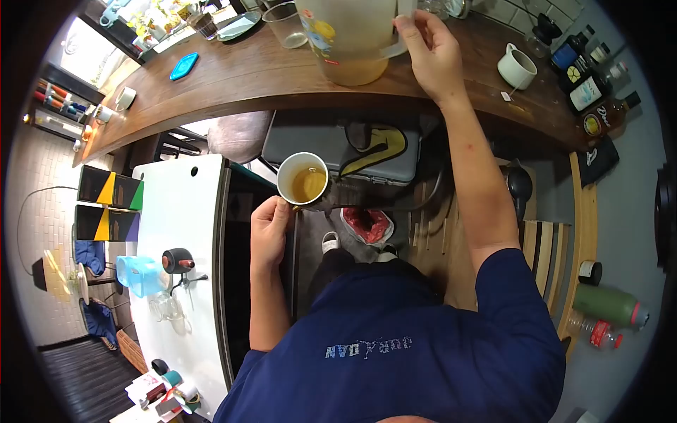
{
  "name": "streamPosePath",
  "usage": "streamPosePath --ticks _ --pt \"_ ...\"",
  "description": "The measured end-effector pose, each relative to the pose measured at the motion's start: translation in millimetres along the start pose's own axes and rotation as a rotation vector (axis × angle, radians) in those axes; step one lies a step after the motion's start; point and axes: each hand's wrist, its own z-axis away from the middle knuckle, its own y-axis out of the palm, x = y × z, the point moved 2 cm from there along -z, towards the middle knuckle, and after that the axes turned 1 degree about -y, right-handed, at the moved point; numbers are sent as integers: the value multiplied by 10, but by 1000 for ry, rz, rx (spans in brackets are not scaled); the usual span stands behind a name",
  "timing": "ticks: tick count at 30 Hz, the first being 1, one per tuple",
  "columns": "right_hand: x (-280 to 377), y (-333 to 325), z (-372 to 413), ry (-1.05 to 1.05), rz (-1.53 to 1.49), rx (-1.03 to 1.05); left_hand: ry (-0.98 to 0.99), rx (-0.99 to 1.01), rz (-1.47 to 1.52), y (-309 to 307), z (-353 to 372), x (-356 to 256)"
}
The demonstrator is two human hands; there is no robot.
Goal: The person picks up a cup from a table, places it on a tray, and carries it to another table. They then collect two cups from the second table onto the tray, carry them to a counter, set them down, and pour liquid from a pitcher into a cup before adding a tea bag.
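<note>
My left hand [269, 227] is closed on the handle side of a mug [283, 185], white inside with yellowish liquid in it. I hold the mug in the air, in front of the wooden counter's edge. On the counter stands a large translucent pitcher [352, 42] printed with yellow fruit and blue flowers. A little amber liquid shows at its bottom, and its top is cut off by the view. My right hand [436, 53] is closed around the pitcher's handle. Left of the pitcher, a clear plastic cup [287, 27] stands close by.
The wooden counter [233, 95] also bears a white cup with a tea tag [517, 68], several bottles [591, 92] and a blue lid [184, 66]. A white worktop [185, 225] lies to my left. A lined bin [367, 224] stands near my feet.
</note>
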Motion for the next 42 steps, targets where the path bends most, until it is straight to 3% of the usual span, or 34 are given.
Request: streamPosePath --ticks 3,5,7,11,19,38,41,42 --pt "-94 148 -76 38 -232 -98 30 -23 -30 -183 -157 -34" --pt "-129 268 -97 25 -233 -129 11 -55 49 -289 -215 -87" --pt "-263 303 -108 134 -315 -267 20 -52 7 -422 -273 -168" --pt "-204 380 -200 63 -147 -430 47 -75 -53 -689 -361 -247" --pt "-153 497 -255 116 -316 -443 42 -161 18 -1059 -471 -226" --pt "-196 836 -289 94 -253 -531 38 -189 74 -1126 -485 -176" --pt "-237 811 -212 138 -332 -419 24 -192 115 -1180 -484 -163" --pt "-181 810 -200 -96 -83 -518 19 -194 114 -1219 -479 -155"
